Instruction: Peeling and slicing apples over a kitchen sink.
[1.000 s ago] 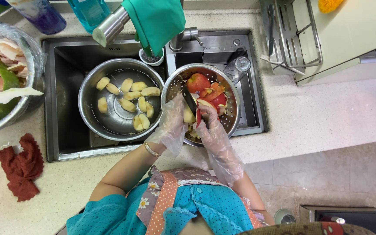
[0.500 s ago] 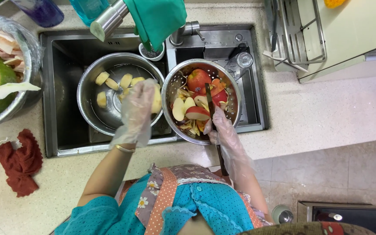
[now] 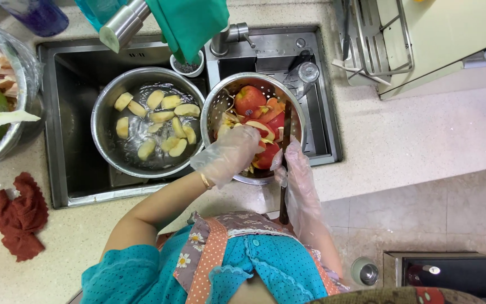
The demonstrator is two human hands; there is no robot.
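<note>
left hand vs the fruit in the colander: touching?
Touching. The head view shows the gloved left hand reaching into the colander, its fingertips overlapping an apple piece with no gap visible.

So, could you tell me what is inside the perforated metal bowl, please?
The colander holds red apples, cut pieces and peelings; the gloved left hand covers what lies beneath it.

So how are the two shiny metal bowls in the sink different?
The round steel bowl on the left has solid walls and holds water with pale peeled fruit slices. The perforated steel colander on the right has holes and holds red apples and peelings, with the gloved left hand reaching into it. Both are round, shiny metal.
</note>
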